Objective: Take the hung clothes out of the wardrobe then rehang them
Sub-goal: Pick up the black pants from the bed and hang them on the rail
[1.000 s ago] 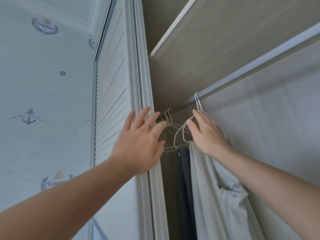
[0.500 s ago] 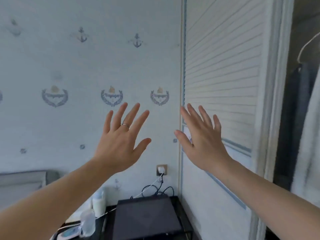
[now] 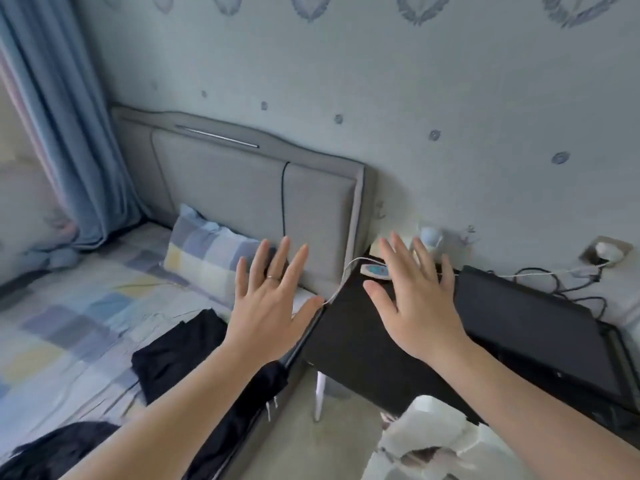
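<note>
My left hand (image 3: pixel 268 299) is stretched out in front of me with its fingers spread, a ring on one finger, and holds nothing. My right hand (image 3: pixel 415 299) is beside it, also spread and empty, above a black side table (image 3: pixel 346 337). A black garment (image 3: pixel 180 344) lies on the bed (image 3: pixel 69 327) below my left forearm and hangs over the bed's edge. Another dark garment (image 3: pixel 59 452) lies at the bottom left corner. The wardrobe and its hangers are out of view.
A grey headboard (image 3: pixel 242 174) and a checked pillow (image 3: pixel 207 258) are behind the hands. A blue curtain (image 3: pixel 65 116) hangs at the left. A black device (image 3: pixel 540 327), cables and a wall socket (image 3: pixel 604 251) are at the right. A white crumpled thing (image 3: pixel 433 441) is at the bottom.
The view has swung left and down from the wardrobe rail to the bed. Both hands left the hangers and are now spread and empty in front of me.
</note>
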Action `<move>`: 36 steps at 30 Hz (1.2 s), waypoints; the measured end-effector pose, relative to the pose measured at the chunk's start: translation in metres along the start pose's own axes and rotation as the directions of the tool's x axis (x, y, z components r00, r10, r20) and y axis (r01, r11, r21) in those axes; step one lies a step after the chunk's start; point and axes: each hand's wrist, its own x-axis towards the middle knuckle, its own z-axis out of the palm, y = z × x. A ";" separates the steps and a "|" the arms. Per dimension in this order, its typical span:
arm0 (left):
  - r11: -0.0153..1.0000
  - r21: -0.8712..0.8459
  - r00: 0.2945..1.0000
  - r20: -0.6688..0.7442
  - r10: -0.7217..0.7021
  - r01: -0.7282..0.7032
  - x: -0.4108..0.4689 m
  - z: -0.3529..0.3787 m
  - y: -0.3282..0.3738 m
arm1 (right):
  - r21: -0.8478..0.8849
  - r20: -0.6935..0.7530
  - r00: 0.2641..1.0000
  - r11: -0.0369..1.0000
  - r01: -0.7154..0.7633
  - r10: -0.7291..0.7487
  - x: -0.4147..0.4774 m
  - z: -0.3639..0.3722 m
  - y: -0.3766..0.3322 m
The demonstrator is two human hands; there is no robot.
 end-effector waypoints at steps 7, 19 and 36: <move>0.927 0.110 0.919 0.134 -0.371 0.358 -0.049 0.046 -0.106 | 0.142 0.242 0.931 0.959 0.244 -0.272 0.058 0.132 -0.083; 0.609 0.124 0.565 0.269 -0.780 0.783 -0.074 0.109 -0.207 | 0.306 0.543 0.695 0.882 0.359 -0.471 0.138 0.279 -0.165; 0.343 0.025 0.298 0.444 -0.845 0.939 -0.103 0.200 -0.416 | 0.163 0.774 0.536 0.923 0.348 -0.339 0.224 0.464 -0.274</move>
